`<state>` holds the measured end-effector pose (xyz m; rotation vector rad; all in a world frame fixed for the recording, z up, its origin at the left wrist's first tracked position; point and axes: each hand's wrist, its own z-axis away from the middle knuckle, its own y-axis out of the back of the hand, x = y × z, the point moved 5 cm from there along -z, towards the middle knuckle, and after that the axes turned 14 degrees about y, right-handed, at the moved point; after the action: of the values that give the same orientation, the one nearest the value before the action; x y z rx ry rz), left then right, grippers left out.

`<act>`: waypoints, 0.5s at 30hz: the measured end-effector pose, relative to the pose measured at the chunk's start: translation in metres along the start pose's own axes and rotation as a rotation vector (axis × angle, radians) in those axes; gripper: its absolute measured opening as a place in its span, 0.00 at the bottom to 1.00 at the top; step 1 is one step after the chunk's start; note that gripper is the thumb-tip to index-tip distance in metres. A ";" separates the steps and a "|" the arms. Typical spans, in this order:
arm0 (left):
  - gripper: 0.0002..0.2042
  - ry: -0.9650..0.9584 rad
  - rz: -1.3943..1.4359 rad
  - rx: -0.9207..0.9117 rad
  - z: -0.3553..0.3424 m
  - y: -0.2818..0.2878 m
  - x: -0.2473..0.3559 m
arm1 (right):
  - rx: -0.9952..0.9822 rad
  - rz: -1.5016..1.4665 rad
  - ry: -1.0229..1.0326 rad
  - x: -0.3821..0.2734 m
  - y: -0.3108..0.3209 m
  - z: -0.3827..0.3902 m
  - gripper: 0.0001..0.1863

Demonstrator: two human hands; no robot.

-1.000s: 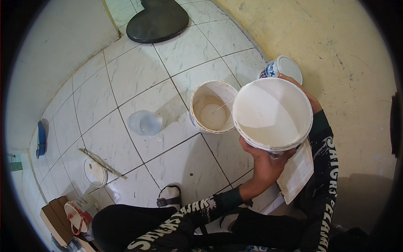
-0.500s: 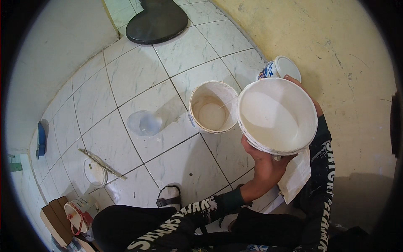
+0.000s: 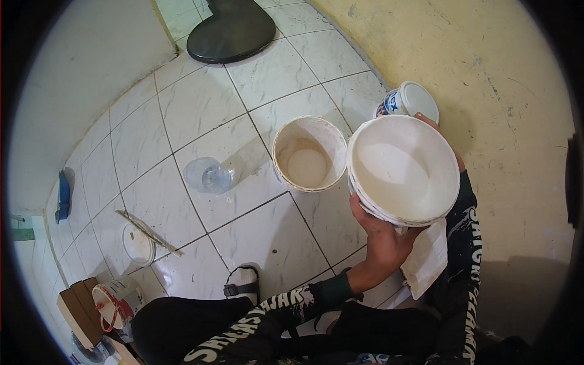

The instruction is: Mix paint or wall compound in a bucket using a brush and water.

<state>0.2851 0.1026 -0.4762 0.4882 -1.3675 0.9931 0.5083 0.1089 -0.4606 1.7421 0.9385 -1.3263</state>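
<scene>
A white plastic bucket [image 3: 404, 170] is tilted in both my hands, its mouth facing me. My left hand [image 3: 382, 238] grips its near lower side, fingers under the wall. Around its far right side curls my right hand [image 3: 449, 141], mostly hidden behind the bucket. Pale residue coats the inside. Close to the held bucket's left rim stands a second white bucket [image 3: 309, 155] on the floor, upright, with a brownish film on its walls and bottom.
Behind the held bucket, a lidded tub [image 3: 420, 100] stands by the yellow wall. To the left are a clear plastic bottle [image 3: 210, 175], a round lid [image 3: 139, 244] with a stick [image 3: 149, 233], a small red-handled bucket [image 3: 115, 304] and a cardboard box [image 3: 79, 310]. A black stand base [image 3: 231, 30] lies far off.
A thin whitish stream ran from the held bucket's rim into the floor bucket earlier; now none shows. The held bucket has shifted very slightly, and both hands keep their grip.
</scene>
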 end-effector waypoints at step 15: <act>0.39 -0.186 -0.291 0.144 0.011 -0.054 -0.094 | 0.061 -0.142 0.012 0.045 0.059 0.032 0.23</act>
<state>0.3314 0.0372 -0.5497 0.8801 -1.3465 0.8245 0.5561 0.0591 -0.5034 1.7584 1.0555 -1.4499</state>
